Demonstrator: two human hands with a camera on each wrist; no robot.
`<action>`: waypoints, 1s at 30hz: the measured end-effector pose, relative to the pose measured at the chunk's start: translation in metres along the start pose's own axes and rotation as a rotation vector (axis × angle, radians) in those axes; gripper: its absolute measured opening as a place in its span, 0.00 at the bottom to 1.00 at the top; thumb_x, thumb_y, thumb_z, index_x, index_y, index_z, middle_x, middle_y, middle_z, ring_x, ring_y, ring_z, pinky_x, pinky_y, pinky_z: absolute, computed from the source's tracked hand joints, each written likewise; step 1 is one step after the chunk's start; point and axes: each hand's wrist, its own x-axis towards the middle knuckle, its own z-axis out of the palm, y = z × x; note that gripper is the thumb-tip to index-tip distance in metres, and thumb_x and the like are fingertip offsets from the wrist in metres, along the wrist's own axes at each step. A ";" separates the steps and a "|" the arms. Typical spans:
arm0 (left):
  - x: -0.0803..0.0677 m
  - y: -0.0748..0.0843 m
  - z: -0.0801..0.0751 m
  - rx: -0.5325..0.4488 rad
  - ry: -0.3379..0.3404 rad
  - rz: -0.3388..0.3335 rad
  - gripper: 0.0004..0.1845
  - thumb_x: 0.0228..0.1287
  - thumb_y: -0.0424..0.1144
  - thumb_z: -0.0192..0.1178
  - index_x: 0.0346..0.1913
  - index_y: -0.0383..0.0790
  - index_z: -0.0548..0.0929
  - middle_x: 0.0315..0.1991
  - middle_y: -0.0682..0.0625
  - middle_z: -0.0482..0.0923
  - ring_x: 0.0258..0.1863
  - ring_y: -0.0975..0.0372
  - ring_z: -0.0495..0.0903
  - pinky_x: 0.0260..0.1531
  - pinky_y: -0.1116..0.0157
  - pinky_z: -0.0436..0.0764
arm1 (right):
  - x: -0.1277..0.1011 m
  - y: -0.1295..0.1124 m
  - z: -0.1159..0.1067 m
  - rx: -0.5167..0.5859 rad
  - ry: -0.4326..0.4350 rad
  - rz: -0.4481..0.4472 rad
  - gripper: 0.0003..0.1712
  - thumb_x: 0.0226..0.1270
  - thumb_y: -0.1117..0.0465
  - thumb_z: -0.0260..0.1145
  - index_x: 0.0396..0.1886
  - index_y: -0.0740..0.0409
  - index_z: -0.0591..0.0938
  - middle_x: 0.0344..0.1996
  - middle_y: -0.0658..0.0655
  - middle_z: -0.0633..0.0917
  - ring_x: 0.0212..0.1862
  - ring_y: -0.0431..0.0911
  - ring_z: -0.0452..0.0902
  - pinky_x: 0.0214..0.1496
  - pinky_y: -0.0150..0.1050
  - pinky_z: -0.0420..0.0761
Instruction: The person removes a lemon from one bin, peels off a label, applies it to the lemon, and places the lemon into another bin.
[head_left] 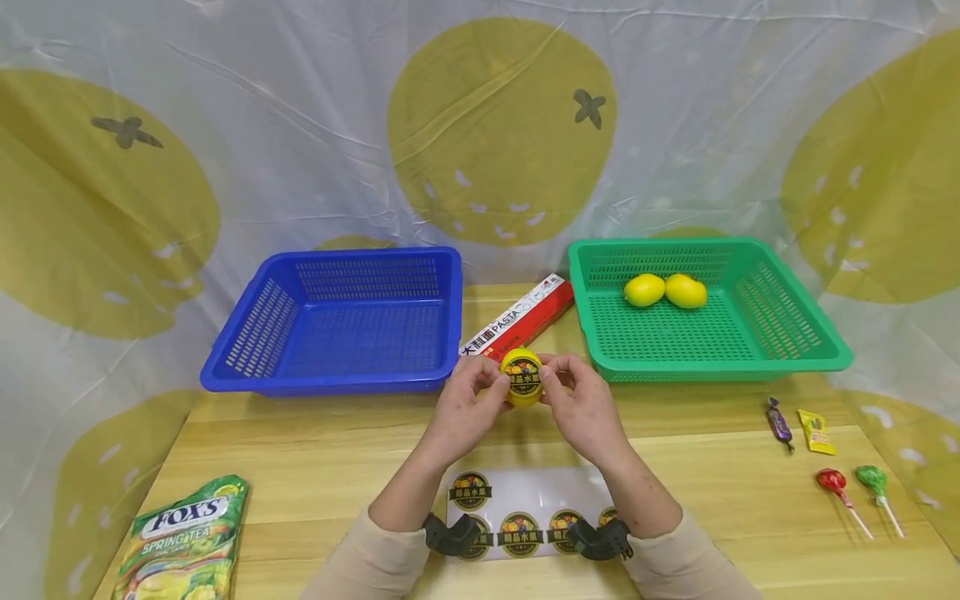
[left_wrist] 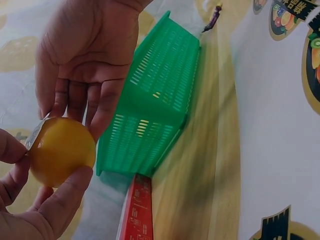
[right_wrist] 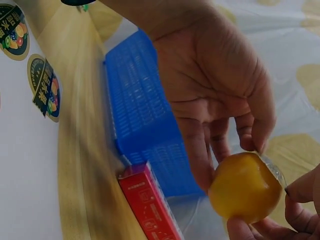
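Lemon [head_left: 522, 377], yellow, bearing a round fruit sticker [head_left: 524, 380] on the face turned toward the head camera, held above the tabletop [head_left: 315, 467] between both hands. Left hand [head_left: 467, 408]: thumb and fingers curled around the lemon's left side, gripping it. Right hand [head_left: 581, 406]: fingertips pinching the lemon's right side, at the sticker's edge. In the wrist views the lemon [left_wrist: 60, 150] [right_wrist: 245, 187] appears smooth and orange-yellow, with the sticker's rim just showing at one side.

Directly below the hands, near the front edge of the tabletop, lies a white sticker sheet [head_left: 525, 500] carrying several more round fruit stickers; both wrists partly cover it. Just behind the lemon, a red-and-white pasta box [head_left: 517, 317] lies flat between two baskets. To its left, a blue basket [head_left: 225, 358]; to its right, a green basket [head_left: 825, 358] holding two lemons side by side [head_left: 664, 290].

At the right of the tabletop: a purple wrapped candy [head_left: 778, 422], a yellow sachet [head_left: 815, 431], a red lollipop [head_left: 831, 481] and a green lollipop [head_left: 871, 477]. At the front left corner, a bag of Fox's Spring Tea candy [head_left: 183, 542].
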 end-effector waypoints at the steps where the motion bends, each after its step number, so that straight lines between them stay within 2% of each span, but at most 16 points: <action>1: 0.000 0.000 0.001 0.001 0.002 -0.005 0.05 0.73 0.31 0.56 0.38 0.30 0.76 0.55 0.38 0.70 0.52 0.48 0.83 0.43 0.54 0.89 | 0.000 0.000 0.000 -0.008 0.005 -0.004 0.10 0.79 0.59 0.59 0.44 0.63 0.76 0.65 0.62 0.79 0.63 0.57 0.81 0.52 0.42 0.88; 5: 0.001 -0.002 0.003 0.022 0.019 -0.026 0.08 0.71 0.34 0.60 0.36 0.34 0.75 0.62 0.39 0.76 0.51 0.50 0.84 0.43 0.57 0.89 | 0.000 0.000 0.001 -0.011 0.029 -0.025 0.09 0.79 0.59 0.60 0.43 0.63 0.76 0.64 0.61 0.80 0.63 0.57 0.81 0.51 0.39 0.88; 8: 0.001 -0.003 0.004 0.055 0.046 -0.015 0.11 0.69 0.36 0.64 0.33 0.36 0.73 0.59 0.40 0.81 0.48 0.52 0.84 0.40 0.63 0.87 | -0.001 0.000 0.001 0.004 0.047 -0.039 0.10 0.78 0.59 0.61 0.46 0.63 0.76 0.62 0.62 0.81 0.61 0.58 0.82 0.51 0.40 0.88; 11: 0.000 -0.003 0.007 0.049 0.061 0.014 0.11 0.67 0.35 0.66 0.33 0.37 0.73 0.57 0.40 0.82 0.47 0.53 0.84 0.41 0.64 0.86 | -0.001 0.001 0.002 -0.066 0.061 -0.028 0.21 0.76 0.51 0.63 0.57 0.60 0.73 0.60 0.63 0.81 0.57 0.57 0.84 0.49 0.43 0.88; 13: -0.003 -0.001 0.010 0.047 0.052 0.041 0.11 0.67 0.35 0.66 0.33 0.37 0.73 0.57 0.41 0.82 0.47 0.53 0.83 0.44 0.61 0.85 | -0.001 0.002 0.004 -0.146 0.054 -0.014 0.30 0.75 0.43 0.63 0.65 0.56 0.70 0.56 0.64 0.83 0.50 0.55 0.85 0.45 0.43 0.86; 15: -0.006 0.001 0.014 0.050 0.033 0.058 0.11 0.67 0.36 0.67 0.34 0.37 0.74 0.57 0.42 0.82 0.49 0.52 0.82 0.48 0.56 0.84 | -0.001 0.004 0.005 -0.231 0.047 -0.002 0.35 0.74 0.37 0.61 0.69 0.54 0.70 0.50 0.64 0.85 0.42 0.52 0.84 0.39 0.40 0.83; 17: -0.009 0.003 0.018 0.072 0.024 0.067 0.12 0.67 0.37 0.67 0.35 0.37 0.74 0.58 0.43 0.82 0.50 0.51 0.82 0.50 0.53 0.81 | -0.001 0.005 0.005 -0.258 0.037 -0.010 0.34 0.75 0.35 0.58 0.67 0.54 0.74 0.40 0.63 0.86 0.33 0.50 0.82 0.32 0.38 0.80; 19: -0.011 0.005 0.021 0.074 0.028 0.049 0.12 0.66 0.38 0.68 0.36 0.38 0.74 0.58 0.43 0.82 0.52 0.51 0.82 0.53 0.51 0.81 | -0.001 0.006 0.005 -0.251 0.043 -0.034 0.30 0.76 0.37 0.57 0.61 0.54 0.78 0.33 0.61 0.86 0.26 0.48 0.81 0.29 0.37 0.79; 21: -0.012 0.007 0.023 0.063 0.037 0.025 0.12 0.66 0.39 0.68 0.38 0.39 0.73 0.59 0.44 0.81 0.54 0.50 0.81 0.54 0.50 0.80 | 0.000 0.006 0.004 -0.222 0.052 -0.070 0.25 0.77 0.39 0.58 0.55 0.54 0.82 0.29 0.60 0.85 0.22 0.47 0.81 0.26 0.37 0.81; 24: -0.013 0.008 0.023 0.035 0.047 0.007 0.14 0.65 0.39 0.68 0.39 0.39 0.72 0.59 0.44 0.79 0.55 0.50 0.80 0.54 0.51 0.80 | 0.000 0.007 0.003 -0.176 0.057 -0.113 0.22 0.77 0.42 0.59 0.50 0.54 0.85 0.30 0.61 0.87 0.23 0.47 0.83 0.25 0.36 0.83; 28: -0.012 0.007 0.020 0.006 0.041 0.011 0.15 0.66 0.37 0.68 0.40 0.37 0.70 0.60 0.44 0.77 0.54 0.52 0.78 0.49 0.56 0.82 | 0.000 0.008 0.001 -0.108 0.059 -0.128 0.22 0.78 0.44 0.59 0.51 0.56 0.86 0.34 0.63 0.89 0.26 0.45 0.85 0.25 0.36 0.85; 30: -0.011 0.007 0.020 -0.041 0.029 0.007 0.15 0.66 0.34 0.67 0.40 0.35 0.69 0.61 0.41 0.76 0.53 0.52 0.77 0.47 0.59 0.85 | -0.001 0.008 0.001 -0.082 0.073 -0.133 0.23 0.80 0.45 0.57 0.50 0.58 0.87 0.34 0.65 0.89 0.25 0.44 0.86 0.25 0.38 0.86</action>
